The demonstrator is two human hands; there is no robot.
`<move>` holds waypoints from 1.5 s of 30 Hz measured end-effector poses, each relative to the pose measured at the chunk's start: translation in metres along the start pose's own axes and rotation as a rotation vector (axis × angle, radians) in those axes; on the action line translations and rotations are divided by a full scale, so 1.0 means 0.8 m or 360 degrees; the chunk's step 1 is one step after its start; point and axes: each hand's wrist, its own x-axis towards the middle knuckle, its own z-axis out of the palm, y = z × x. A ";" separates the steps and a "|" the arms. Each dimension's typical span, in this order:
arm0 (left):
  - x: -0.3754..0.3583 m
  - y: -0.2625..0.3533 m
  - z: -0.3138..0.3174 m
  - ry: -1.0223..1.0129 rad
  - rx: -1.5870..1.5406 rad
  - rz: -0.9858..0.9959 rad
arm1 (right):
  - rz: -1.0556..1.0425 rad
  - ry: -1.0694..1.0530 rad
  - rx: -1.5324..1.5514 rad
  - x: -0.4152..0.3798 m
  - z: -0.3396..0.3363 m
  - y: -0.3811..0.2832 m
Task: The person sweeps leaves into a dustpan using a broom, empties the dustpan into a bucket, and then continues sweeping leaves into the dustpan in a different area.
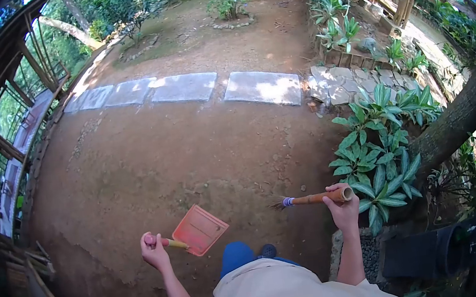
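My left hand (154, 252) is closed round the handle of a red dustpan (200, 230). The pan hangs in front of my left leg, its handle showing a pink end and a yellowish stretch near the pan. In my right hand (341, 204) is a broom (309, 199) with a thick bamboo-like handle, gripped near its hollow end. A purple-and-white binding joins the handle to thin bristles, which point left and blur into the brown soil (134, 173). Dustpan and broom are apart from each other.
Pale paving slabs (186, 88) cross the yard ahead. Broad-leaved plants (378, 155) and a leaning tree trunk (459, 112) stand close on my right, above a dark bin (423, 253). A wooden railing structure (10, 129) runs along the left.
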 end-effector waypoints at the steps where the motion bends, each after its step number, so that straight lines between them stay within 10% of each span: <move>1: 0.008 0.000 0.012 0.0020 0.0013 0.0007 | -0.0039 -0.0013 -0.0013 0.020 0.008 0.005; 21: 0.328 0.027 0.514 -0.0257 -0.0030 0.0040 | 0.0075 -0.0076 -0.0190 0.531 0.254 0.067; 45: 0.633 0.181 1.229 -0.0372 -0.0262 0.0135 | -0.0130 -0.0017 -0.0229 1.195 0.324 0.222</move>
